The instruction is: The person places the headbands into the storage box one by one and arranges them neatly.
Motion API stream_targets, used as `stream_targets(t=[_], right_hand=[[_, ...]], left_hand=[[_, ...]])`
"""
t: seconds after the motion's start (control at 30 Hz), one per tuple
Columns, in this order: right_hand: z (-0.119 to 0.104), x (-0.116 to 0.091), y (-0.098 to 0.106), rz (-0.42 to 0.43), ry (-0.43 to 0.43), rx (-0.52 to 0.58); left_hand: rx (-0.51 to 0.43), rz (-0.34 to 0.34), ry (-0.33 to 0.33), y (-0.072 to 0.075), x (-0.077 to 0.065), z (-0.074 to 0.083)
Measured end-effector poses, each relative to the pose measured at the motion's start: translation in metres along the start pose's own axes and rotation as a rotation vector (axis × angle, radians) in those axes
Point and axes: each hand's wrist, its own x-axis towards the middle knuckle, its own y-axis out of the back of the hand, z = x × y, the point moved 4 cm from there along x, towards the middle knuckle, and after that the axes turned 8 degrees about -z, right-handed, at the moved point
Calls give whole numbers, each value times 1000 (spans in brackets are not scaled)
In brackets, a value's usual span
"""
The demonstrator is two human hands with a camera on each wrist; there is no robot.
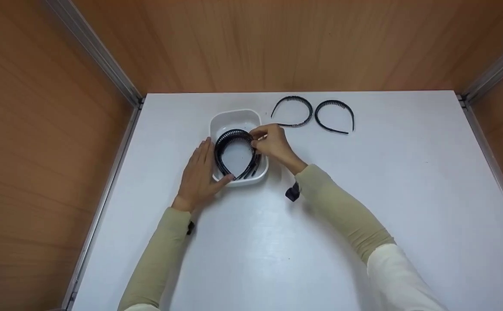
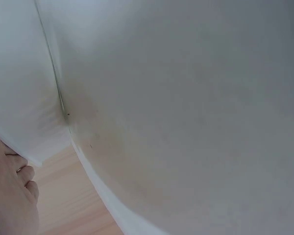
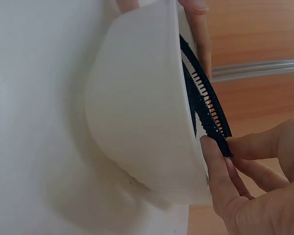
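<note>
A white plastic basin (image 1: 222,117) holds several black toothed headbands (image 1: 219,156), nested in a stack that leans up toward its rim. My left hand (image 1: 198,177) lies along the basin's left side with fingers straight, its thumb reaching over the front rim beside the headband ends. With thumb and fingertips, my right hand (image 1: 273,140) pinches a headband at the right of the stack. Close up in the right wrist view, the pinched headband (image 3: 213,110) sticks out past the basin's edge, its row of teeth showing. The left wrist view shows the basin's wall and some fingers (image 2: 14,186).
Two more black headbands lie behind the basin to the right, one (image 1: 309,110) near my right hand and another (image 1: 351,114) farther right. The white table (image 1: 385,194) is bordered by wooden panels (image 1: 298,47) at the back and sides.
</note>
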Motion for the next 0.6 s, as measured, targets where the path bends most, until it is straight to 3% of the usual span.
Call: stream_targets(t=[0.6], right_hand=[[-7, 4, -8, 0, 39, -190]], left_hand=[[0, -6, 23, 0, 0, 1]])
